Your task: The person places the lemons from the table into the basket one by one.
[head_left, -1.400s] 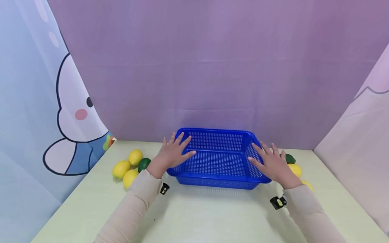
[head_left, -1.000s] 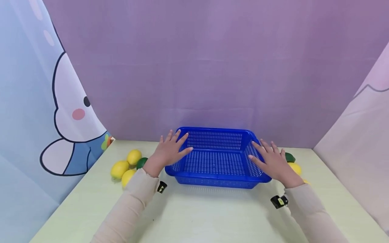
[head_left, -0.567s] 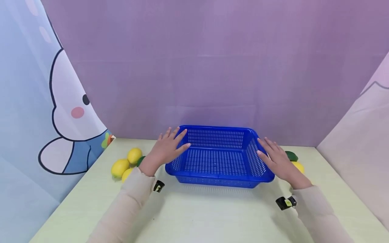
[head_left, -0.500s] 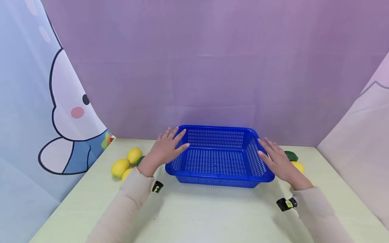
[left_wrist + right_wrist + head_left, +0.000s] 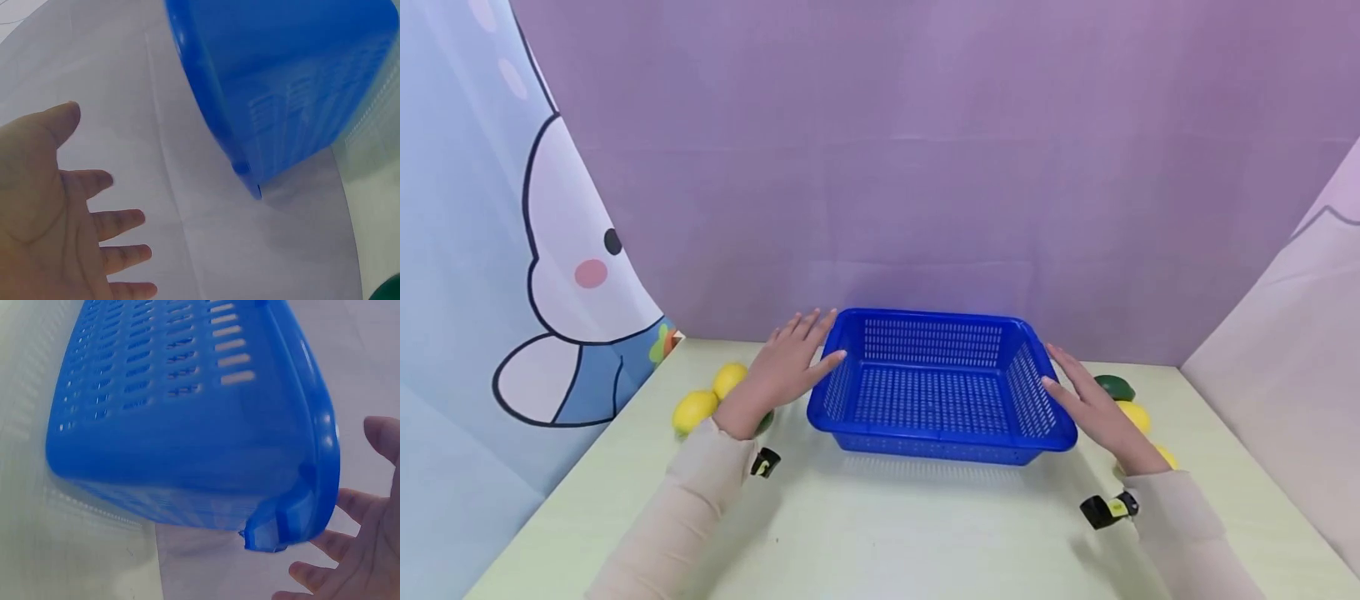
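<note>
A blue plastic basket [image 5: 928, 400] with slotted walls stands on the table with nothing inside. My left hand [image 5: 782, 367] hovers at its left side, fingers spread and holding nothing; in the left wrist view a gap shows between the fingertips and the basket's rim [image 5: 206, 106]. On the opposite side my right hand [image 5: 1093, 408] has its straight fingers beside the right rim. In the right wrist view, some of those fingers [image 5: 331, 544] lie partly behind the basket's corner [image 5: 294, 512].
Lemons [image 5: 695, 411] and a dark green fruit [image 5: 765, 422], partly hidden by my left wrist, lie left of the basket. Right of it are another dark green fruit [image 5: 1114, 387] and yellow lemons [image 5: 1135, 415]. A purple cloth [image 5: 925, 167] hangs behind the table [image 5: 910, 533].
Both hands have drawn apart: the left has moved left from over the basket's rim, and the right has shifted right to beside the opposite rim. The basket stays on the table.
</note>
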A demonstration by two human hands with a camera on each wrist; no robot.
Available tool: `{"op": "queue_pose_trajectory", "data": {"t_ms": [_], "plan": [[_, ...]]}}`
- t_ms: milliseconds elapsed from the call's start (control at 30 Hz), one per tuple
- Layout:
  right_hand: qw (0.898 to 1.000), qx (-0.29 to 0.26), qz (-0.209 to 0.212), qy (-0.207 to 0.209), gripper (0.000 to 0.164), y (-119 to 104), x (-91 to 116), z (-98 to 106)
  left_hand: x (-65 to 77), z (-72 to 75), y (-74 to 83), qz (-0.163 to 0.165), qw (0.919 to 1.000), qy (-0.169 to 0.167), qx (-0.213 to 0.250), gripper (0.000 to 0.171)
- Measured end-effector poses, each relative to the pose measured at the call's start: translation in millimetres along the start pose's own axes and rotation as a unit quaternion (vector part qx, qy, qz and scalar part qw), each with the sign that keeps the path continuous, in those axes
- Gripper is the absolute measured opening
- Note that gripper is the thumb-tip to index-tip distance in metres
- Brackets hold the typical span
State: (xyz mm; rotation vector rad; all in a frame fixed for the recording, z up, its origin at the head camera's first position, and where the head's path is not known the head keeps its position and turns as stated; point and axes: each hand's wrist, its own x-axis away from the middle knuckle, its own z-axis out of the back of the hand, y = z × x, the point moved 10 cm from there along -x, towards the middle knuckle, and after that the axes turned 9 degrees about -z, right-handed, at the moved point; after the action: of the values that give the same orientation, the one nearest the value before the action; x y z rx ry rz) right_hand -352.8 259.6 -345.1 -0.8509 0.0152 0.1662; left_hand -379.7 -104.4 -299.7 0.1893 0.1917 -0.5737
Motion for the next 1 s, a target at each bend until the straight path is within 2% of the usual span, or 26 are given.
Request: {"op": "queue_pose_trajectory", "data": {"t_ms": [233, 433, 733, 1000], "plan": [[0.997, -0.034, -0.072, -0.001, 0.074, 15.8, 0.4, 1.2, 6.6, 9.2, -9.9, 0.007, 1.0000, 0.005, 0.002, 0.071], [0.988, -0.081, -0.131, -0.015, 0.079, 33.0, 2.5, -7.1, 12.0, 10.4, -20.3, 0.013, 0.9999, 0.002, 0.010, 0.070], [0.975, -0.147, -0.162, -0.039, 0.085, 50.1, -0.3, -17.4, 21.7, 8.9, -42.0, 0.033, 0.9993, -0.002, 0.018, 0.068], [0.961, -0.209, -0.173, -0.053, 0.082, 49.7, -3.2, -27.1, 35.7, -3.5, -65.5, 0.061, 0.9973, -0.017, 0.038, 0.074]]}}
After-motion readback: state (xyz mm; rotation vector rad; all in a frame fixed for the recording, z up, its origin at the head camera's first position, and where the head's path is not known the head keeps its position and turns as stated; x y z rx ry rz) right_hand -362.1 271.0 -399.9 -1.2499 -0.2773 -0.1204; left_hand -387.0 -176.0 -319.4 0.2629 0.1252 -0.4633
